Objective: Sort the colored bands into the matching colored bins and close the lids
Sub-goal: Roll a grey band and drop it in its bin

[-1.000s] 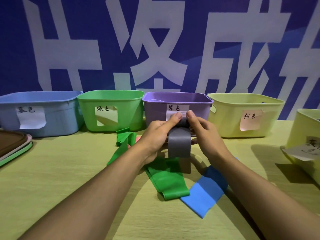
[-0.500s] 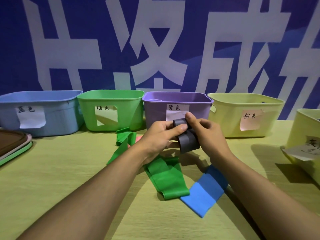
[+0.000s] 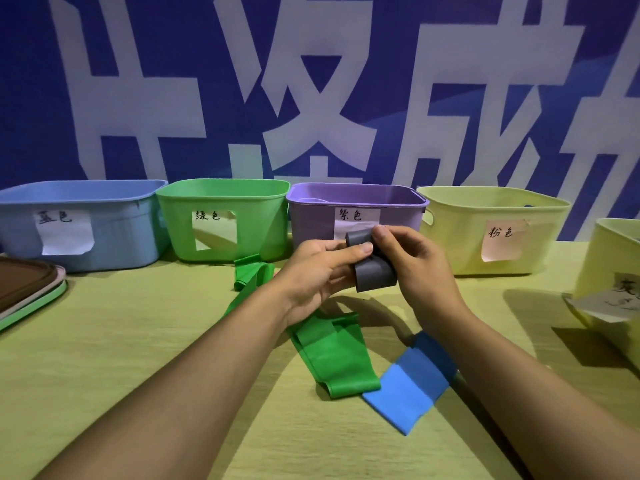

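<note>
Pinched a folded grey band (image 3: 374, 273) between left hand (image 3: 320, 275) and right hand (image 3: 420, 268), fingers curled on it, above the table (image 3: 138, 341), just near of the purple bin (image 3: 356, 211). Left green band (image 3: 332, 358) and blue band (image 3: 412, 386) flat below, bare tabletop nearer.

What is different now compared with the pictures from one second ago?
The gray band, which hung down flat, is now folded into a short bundle; the left hand and right hand still pinch it. The green band, blue band and bins stayed in place.
</note>
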`<state>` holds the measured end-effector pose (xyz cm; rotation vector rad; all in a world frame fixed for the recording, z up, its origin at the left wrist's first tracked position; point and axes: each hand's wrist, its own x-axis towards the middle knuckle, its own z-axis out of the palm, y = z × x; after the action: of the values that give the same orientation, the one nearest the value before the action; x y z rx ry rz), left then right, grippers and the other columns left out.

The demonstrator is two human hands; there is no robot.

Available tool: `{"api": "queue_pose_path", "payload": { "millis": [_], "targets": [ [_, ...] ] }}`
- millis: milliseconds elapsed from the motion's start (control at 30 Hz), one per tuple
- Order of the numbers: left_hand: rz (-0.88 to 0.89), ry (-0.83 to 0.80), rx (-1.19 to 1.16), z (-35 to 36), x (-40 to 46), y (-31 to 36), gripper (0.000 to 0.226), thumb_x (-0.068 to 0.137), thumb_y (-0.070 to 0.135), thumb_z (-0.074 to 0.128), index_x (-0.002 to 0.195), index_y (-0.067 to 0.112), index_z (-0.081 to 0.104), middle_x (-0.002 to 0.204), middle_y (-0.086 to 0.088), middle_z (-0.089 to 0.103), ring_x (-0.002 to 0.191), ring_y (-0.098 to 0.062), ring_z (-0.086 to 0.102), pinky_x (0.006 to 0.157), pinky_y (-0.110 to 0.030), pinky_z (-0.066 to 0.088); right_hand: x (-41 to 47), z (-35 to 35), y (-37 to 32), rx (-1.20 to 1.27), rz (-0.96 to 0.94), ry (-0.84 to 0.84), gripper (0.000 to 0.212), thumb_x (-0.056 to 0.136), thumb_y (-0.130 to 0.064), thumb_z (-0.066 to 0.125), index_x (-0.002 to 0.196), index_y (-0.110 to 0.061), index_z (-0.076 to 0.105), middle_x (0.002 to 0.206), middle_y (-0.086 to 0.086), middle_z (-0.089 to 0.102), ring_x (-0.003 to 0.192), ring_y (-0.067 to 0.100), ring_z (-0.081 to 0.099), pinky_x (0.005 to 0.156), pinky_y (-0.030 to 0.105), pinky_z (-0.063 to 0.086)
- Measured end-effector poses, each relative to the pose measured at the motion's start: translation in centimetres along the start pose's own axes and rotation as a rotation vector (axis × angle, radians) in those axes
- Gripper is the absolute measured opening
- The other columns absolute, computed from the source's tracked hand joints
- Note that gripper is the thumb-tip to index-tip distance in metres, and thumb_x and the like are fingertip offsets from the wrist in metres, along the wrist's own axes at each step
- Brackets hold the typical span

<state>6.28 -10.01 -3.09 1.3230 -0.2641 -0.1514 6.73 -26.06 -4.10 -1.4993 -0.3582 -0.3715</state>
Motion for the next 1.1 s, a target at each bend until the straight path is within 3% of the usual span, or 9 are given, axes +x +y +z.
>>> {"api": "queue_pose_path", "payload": {
  "millis": [200, 367, 467, 733, 967, 1033, 1100],
  "targets": [
    [-0.028, 0.011, -0.016, 0.1, -0.1, 0.2, 0.038, 0.090, 0.019, 0.073, 0.122, -0.002, 0.070, 0.115, -0.021, 0.074, 0.094, -0.022, 0.073, 0.085, -0.028, 0.060, 0.0, 0.0, 0.0, 0.051, -0.028, -0.008, 0.029, 0.081, -0.037, 0.070, 0.105, -0.021, 0.075, 0.102, 0.001, 0.078, 0.102, 0.018, 0.073, 0.090, 0.033, 0.060],
    [-0.050, 0.046, -0.017, 0.6, -0.6, 0.7, 0.055, 0.081, 0.050, 0.069, 0.116, 0.007, 0.071, 0.105, -0.019, 0.077, 0.090, -0.023, 0.075, 0.074, -0.031, 0.064, 0.0, -0.2, 0.2, 0.051, -0.054, -0.055, 0.029, 0.088, -0.027, 0.069, 0.114, -0.017, 0.074, 0.109, 0.003, 0.077, 0.106, 0.018, 0.072, 0.092, 0.033, 0.059],
    [-0.036, 0.131, 0.017, 0.4, -0.5, 0.9, 0.057, 0.087, 0.058, 0.064, 0.115, 0.009, 0.070, 0.101, -0.017, 0.078, 0.089, -0.025, 0.077, 0.067, -0.032, 0.062, 0.1, -0.1, 0.4, 0.054, -0.048, -0.077, 0.024, 0.092, -0.018, 0.070, 0.115, -0.017, 0.074, 0.112, 0.007, 0.075, 0.108, 0.019, 0.071, 0.093, 0.034, 0.059],
    [0.022, 0.235, 0.072, 0.6, -0.5, 0.4, 0.042, 0.091, 0.048, 0.069, 0.097, 0.006, 0.074, 0.095, -0.019, 0.078, 0.080, -0.026, 0.077, 0.059, -0.028, 0.059, 0.3, 0.2, 0.9, 0.086, -0.068, -0.101, 0.028, 0.090, -0.008, 0.072, 0.118, -0.011, 0.073, 0.113, 0.015, 0.074, 0.104, 0.021, 0.070, 0.088, 0.029, 0.057],
    [0.041, 0.211, 0.043, 0.3, -0.2, 0.2, 0.036, 0.087, 0.042, 0.072, 0.095, 0.007, 0.076, 0.091, -0.015, 0.078, 0.083, -0.022, 0.076, 0.062, -0.024, 0.059, 0.3, 0.1, 1.0, 0.092, -0.033, -0.118, 0.031, 0.091, -0.001, 0.071, 0.121, -0.008, 0.071, 0.117, 0.011, 0.075, 0.114, 0.027, 0.069, 0.098, 0.036, 0.057],
    [0.048, 0.201, 0.042, 0.2, 0.0, 0.1, 0.033, 0.087, 0.039, 0.073, 0.096, 0.007, 0.077, 0.092, -0.015, 0.078, 0.084, -0.021, 0.076, 0.064, -0.024, 0.059, 0.3, 0.0, 0.9, 0.097, -0.014, -0.118, 0.028, 0.092, -0.008, 0.070, 0.121, -0.010, 0.072, 0.117, 0.009, 0.075, 0.115, 0.027, 0.068, 0.098, 0.036, 0.057],
    [0.057, 0.186, 0.038, 0.2, 0.0, 0.1, 0.024, 0.093, 0.030, 0.071, 0.097, 0.007, 0.076, 0.092, -0.014, 0.078, 0.081, -0.019, 0.075, 0.064, -0.023, 0.060, 0.2, -0.1, 0.7, 0.122, 0.014, -0.115, 0.030, 0.090, -0.027, 0.069, 0.117, -0.015, 0.074, 0.116, 0.007, 0.075, 0.116, 0.025, 0.067, 0.101, 0.039, 0.055]
  ]
}}
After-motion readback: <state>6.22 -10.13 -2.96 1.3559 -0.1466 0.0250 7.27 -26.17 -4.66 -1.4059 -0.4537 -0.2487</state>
